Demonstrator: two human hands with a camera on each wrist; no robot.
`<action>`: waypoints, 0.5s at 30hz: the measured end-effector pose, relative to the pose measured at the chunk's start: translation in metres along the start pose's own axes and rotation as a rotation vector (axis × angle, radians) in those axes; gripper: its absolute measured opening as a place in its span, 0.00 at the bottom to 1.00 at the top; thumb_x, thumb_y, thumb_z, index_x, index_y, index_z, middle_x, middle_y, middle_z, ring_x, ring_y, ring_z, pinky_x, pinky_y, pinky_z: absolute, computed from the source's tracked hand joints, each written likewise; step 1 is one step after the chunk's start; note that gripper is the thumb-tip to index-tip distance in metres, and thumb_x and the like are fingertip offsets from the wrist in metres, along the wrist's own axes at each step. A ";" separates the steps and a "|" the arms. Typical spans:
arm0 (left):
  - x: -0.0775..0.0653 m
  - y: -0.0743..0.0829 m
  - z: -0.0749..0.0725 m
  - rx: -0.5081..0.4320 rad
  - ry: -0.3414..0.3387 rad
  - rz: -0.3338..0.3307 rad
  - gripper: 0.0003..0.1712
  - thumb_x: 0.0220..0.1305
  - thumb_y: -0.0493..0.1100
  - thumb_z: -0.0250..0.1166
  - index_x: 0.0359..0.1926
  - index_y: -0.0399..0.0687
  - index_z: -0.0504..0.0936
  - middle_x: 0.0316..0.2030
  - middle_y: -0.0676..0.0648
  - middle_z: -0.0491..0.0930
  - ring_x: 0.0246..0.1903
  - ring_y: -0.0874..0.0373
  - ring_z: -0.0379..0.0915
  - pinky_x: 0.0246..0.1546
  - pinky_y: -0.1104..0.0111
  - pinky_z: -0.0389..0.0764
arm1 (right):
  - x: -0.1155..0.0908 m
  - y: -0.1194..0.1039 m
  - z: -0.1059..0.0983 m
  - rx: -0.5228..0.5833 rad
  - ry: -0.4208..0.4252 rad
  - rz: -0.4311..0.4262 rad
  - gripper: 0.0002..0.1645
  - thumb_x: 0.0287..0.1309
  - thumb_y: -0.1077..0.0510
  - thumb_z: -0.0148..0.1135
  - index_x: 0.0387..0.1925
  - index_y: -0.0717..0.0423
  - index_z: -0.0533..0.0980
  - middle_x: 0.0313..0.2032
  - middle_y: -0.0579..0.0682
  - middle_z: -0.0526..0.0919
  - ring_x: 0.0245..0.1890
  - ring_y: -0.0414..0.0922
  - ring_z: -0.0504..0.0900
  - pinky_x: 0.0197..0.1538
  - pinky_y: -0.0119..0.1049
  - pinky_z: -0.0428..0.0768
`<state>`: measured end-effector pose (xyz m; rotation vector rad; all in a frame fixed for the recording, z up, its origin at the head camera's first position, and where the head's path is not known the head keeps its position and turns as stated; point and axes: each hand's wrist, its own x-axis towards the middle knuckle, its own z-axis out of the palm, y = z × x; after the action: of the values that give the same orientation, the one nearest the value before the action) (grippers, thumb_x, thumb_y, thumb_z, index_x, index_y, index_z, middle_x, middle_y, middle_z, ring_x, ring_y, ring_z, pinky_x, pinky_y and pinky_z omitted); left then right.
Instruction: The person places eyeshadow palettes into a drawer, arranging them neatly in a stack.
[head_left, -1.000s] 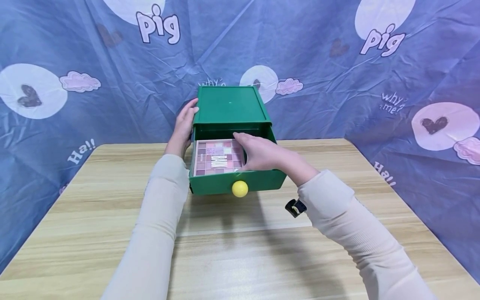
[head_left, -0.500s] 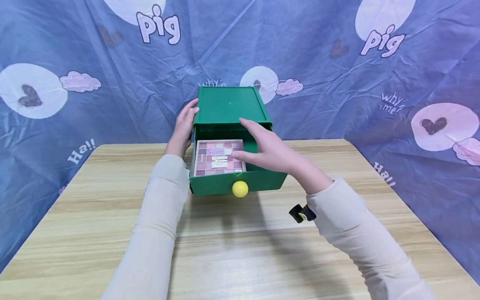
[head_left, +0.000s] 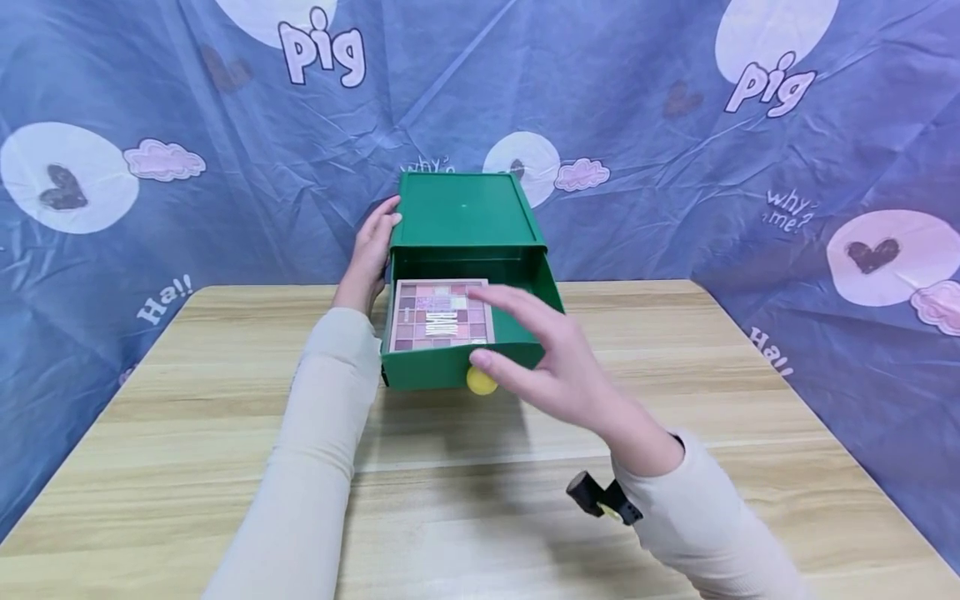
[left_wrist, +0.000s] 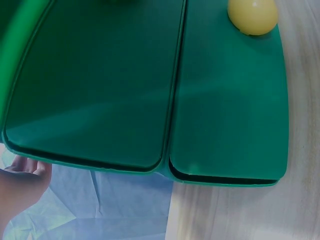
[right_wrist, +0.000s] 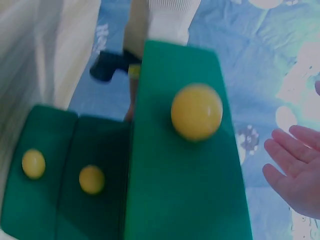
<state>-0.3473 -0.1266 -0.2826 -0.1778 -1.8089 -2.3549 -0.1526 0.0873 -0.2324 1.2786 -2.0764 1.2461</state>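
Note:
A green drawer cabinet (head_left: 461,208) stands on the table, its top drawer (head_left: 420,371) pulled out towards me. In that drawer's left part lies a pink eyeshadow palette (head_left: 442,321) with a grid of coloured squares. My left hand (head_left: 369,250) rests on the cabinet's left side, its fingers extended along the wall. Over the drawer's front right corner hovers my right hand (head_left: 558,362), fingers and thumb spread and holding nothing. The thumb tip is close to the yellow knob (head_left: 482,383) and partly covers it; I cannot tell whether they touch.
Two lower drawers (right_wrist: 95,220) with yellow knobs are pushed in, visible in the right wrist view. A blue patterned cloth (head_left: 637,167) hangs behind the wooden table (head_left: 225,417). A black wrist camera (head_left: 603,500) sits below my right sleeve.
My right hand has let go of the palette's right side, lifted away, then moved back towards me to the drawer front. The left hand and palette have stayed put.

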 end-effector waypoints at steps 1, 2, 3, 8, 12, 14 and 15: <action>0.000 0.000 0.000 0.004 -0.001 0.003 0.23 0.60 0.42 0.48 0.58 0.52 0.66 0.52 0.48 0.64 0.40 0.59 0.64 0.39 0.70 0.66 | -0.003 -0.003 0.002 0.021 0.011 -0.014 0.30 0.53 0.49 0.56 0.51 0.67 0.67 0.50 0.55 0.70 0.52 0.47 0.66 0.52 0.41 0.64; -0.001 0.000 0.000 0.001 -0.004 0.005 0.23 0.60 0.42 0.48 0.58 0.52 0.66 0.52 0.47 0.65 0.40 0.58 0.64 0.39 0.70 0.66 | -0.006 -0.005 0.005 0.039 0.020 -0.024 0.30 0.53 0.48 0.55 0.50 0.67 0.68 0.49 0.55 0.71 0.51 0.48 0.67 0.51 0.41 0.65; -0.001 0.001 -0.001 0.003 -0.006 0.006 0.23 0.60 0.42 0.48 0.58 0.52 0.66 0.52 0.47 0.65 0.40 0.59 0.64 0.39 0.70 0.66 | -0.009 -0.007 0.008 0.055 0.029 -0.041 0.29 0.54 0.49 0.55 0.49 0.67 0.68 0.48 0.56 0.73 0.50 0.48 0.69 0.50 0.41 0.66; -0.002 0.001 -0.001 0.001 -0.009 0.005 0.23 0.60 0.42 0.48 0.58 0.52 0.66 0.52 0.47 0.65 0.39 0.59 0.64 0.38 0.71 0.66 | -0.025 -0.013 0.020 0.124 0.040 -0.101 0.23 0.55 0.55 0.55 0.47 0.69 0.69 0.41 0.57 0.76 0.42 0.48 0.74 0.45 0.41 0.70; -0.002 0.001 -0.001 -0.005 -0.006 0.002 0.23 0.60 0.42 0.48 0.58 0.52 0.66 0.51 0.46 0.65 0.37 0.59 0.64 0.37 0.71 0.66 | -0.039 -0.013 0.025 0.186 0.057 -0.091 0.18 0.54 0.60 0.54 0.46 0.66 0.71 0.37 0.57 0.78 0.38 0.47 0.76 0.44 0.41 0.71; -0.001 0.001 0.000 -0.010 -0.006 0.002 0.23 0.60 0.41 0.48 0.58 0.51 0.66 0.51 0.46 0.65 0.38 0.59 0.65 0.37 0.71 0.66 | -0.046 -0.012 0.026 0.219 0.065 -0.064 0.16 0.53 0.63 0.55 0.45 0.66 0.71 0.35 0.56 0.78 0.37 0.47 0.76 0.45 0.40 0.71; -0.001 0.001 0.000 -0.014 -0.006 0.002 0.23 0.60 0.41 0.48 0.58 0.51 0.66 0.51 0.46 0.65 0.38 0.59 0.65 0.37 0.72 0.66 | -0.049 -0.012 0.027 0.235 0.065 -0.038 0.15 0.53 0.64 0.55 0.44 0.65 0.72 0.35 0.56 0.79 0.37 0.47 0.77 0.44 0.40 0.71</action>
<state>-0.3461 -0.1270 -0.2820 -0.1886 -1.7946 -2.3689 -0.1153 0.0869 -0.2749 1.3495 -1.8950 1.5299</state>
